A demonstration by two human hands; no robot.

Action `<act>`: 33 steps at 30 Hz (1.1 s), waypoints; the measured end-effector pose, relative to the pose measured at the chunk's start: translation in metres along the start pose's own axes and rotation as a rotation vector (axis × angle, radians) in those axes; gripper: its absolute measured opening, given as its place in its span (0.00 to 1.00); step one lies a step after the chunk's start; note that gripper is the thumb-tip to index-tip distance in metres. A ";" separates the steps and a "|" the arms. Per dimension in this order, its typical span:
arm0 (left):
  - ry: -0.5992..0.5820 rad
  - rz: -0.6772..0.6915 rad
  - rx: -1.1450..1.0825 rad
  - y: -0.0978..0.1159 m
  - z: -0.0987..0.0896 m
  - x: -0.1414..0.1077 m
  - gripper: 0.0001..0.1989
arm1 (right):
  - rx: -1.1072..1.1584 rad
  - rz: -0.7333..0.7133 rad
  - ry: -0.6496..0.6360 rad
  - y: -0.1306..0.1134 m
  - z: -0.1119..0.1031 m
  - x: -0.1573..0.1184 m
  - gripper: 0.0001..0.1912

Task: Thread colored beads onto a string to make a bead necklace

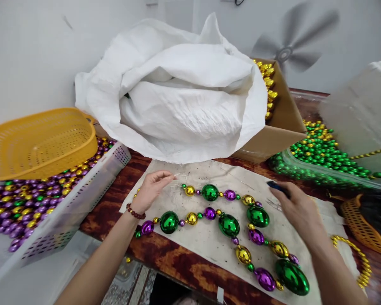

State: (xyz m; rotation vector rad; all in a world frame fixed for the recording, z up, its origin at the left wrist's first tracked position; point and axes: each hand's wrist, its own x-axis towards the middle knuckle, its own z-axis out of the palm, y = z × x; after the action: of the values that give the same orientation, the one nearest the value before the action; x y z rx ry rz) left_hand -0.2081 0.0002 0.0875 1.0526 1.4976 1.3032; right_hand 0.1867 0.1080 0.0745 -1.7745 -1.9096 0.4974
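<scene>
My left hand [154,186], with a brown bead bracelet at the wrist, is closed in a pinch on a thin pale thread [177,174]. It is just left of the end of a bead garland [210,192] of shiny green, gold and purple balls, which lies looped on a pale sheet [206,241]. My right hand [292,203] is closed around a small dark blue tool [277,187] over the sheet's right side; most of the tool is hidden in the fingers.
A large white sack [184,110] stands behind the sheet, before a cardboard box [260,142] of gold beads. At left, a yellow basket [79,148] rests on a white crate [63,203] of loose beads. A clear bin [336,176] holds green beads; a fan [285,54] spins behind.
</scene>
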 end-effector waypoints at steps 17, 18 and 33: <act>0.304 0.108 0.320 0.015 -0.045 0.026 0.10 | -0.345 -0.301 0.081 0.000 0.012 -0.012 0.22; 0.297 0.104 0.358 0.013 -0.047 0.027 0.10 | -0.233 -0.381 0.046 -0.026 0.022 -0.015 0.21; 0.029 0.246 0.249 0.044 -0.032 -0.016 0.09 | 0.592 -0.442 -0.776 -0.226 0.147 -0.018 0.15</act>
State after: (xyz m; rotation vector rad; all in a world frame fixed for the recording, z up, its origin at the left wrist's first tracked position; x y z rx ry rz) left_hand -0.2317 -0.0194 0.1350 1.4214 1.6207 1.3252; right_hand -0.0815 0.0778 0.0812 -0.7826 -2.2017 1.5405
